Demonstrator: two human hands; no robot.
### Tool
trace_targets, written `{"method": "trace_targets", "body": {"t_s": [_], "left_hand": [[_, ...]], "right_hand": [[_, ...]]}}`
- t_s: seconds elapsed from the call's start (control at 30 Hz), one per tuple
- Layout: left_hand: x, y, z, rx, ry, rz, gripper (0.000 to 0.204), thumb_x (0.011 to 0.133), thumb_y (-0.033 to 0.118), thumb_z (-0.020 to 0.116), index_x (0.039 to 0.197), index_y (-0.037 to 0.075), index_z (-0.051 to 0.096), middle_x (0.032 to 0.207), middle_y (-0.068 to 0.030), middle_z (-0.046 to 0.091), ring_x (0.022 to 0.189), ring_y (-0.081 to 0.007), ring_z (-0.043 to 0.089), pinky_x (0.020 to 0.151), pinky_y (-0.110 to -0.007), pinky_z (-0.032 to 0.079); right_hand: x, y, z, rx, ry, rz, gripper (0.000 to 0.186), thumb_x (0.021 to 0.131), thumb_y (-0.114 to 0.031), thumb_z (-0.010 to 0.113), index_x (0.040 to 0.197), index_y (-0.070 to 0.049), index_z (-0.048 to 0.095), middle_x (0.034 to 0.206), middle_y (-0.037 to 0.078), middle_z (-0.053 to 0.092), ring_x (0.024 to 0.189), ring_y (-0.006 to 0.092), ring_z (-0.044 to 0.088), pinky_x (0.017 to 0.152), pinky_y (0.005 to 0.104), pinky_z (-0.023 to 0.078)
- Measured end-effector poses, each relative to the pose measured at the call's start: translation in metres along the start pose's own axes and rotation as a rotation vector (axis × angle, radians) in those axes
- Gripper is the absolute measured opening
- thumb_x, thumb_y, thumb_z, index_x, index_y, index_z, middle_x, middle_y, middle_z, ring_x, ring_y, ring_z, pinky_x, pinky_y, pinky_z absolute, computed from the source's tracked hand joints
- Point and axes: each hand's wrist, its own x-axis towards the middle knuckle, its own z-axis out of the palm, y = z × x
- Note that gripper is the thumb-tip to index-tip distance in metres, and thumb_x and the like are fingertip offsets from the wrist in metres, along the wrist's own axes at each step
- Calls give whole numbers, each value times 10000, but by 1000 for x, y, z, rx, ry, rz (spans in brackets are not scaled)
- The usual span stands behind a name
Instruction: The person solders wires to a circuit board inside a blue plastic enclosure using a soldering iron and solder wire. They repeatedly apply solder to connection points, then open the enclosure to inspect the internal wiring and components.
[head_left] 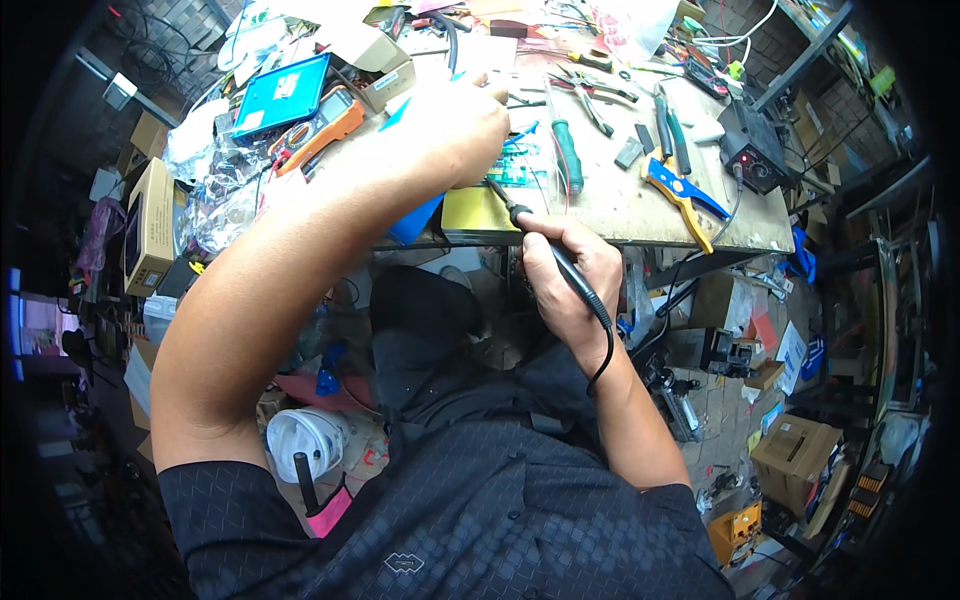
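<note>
My right hand [575,272] is closed around a black soldering iron [562,262] like a pen, its cable trailing back over my wrist. The iron's tip reaches up and left toward a green circuit board [527,165] at the bench's near edge; whether it touches cannot be told. Over the board's left side bends my left hand [462,130], fingers curled and mostly hidden behind its back. What it holds is out of sight. A yellow flat piece [475,212] lies just below the board, and a green-handled screwdriver [567,158] to its right.
To the right lie pliers [585,97], blue-and-yellow wire strippers [688,190] and a black box with a red light [752,150]. An orange multimeter [318,130], a blue tray [283,92] and plastic bags crowd the left. A white bucket [305,440] stands on the floor.
</note>
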Motion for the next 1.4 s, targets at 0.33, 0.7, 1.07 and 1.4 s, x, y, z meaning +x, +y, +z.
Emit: {"method": "trace_targets", "body": {"t_s": [0.33, 0.7, 1.07, 1.4], "left_hand": [[-3, -4, 7, -3, 77, 42, 125, 846, 176, 797, 905, 178, 906, 1442, -29, 708, 1418, -249, 591, 1142, -464, 466], [-1, -7, 11, -20, 79, 43, 129, 863, 152, 762, 887, 142, 889, 1454, -39, 710, 1426, -259, 591, 1123, -469, 511], [-3, -8, 12, -26, 106, 48, 113, 870, 141, 778, 862, 127, 891, 1460, -48, 715, 1421, -266, 608, 1040, -443, 613], [-3, -7, 12, -41, 108, 55, 100, 860, 144, 804, 872, 145, 904, 1437, -48, 717, 1412, -258, 609, 1050, -443, 608]], "right_hand": [[-2, 4, 2, -24, 16, -86, 273, 999, -97, 763, 1210, 63, 831, 944, 154, 823, 793, 122, 746, 751, 281, 594], [-4, 2, 3, -37, 22, -95, 272, 997, -88, 761, 1209, 71, 826, 964, 165, 828, 806, 146, 765, 770, 289, 607], [-6, 6, 4, 2, 9, -51, 270, 1000, -88, 764, 1210, 69, 825, 958, 165, 822, 817, 156, 770, 781, 293, 608], [-8, 8, 4, 5, 16, -59, 272, 1006, -95, 766, 1212, 73, 823, 1023, 197, 837, 878, 197, 806, 829, 308, 623]]}}
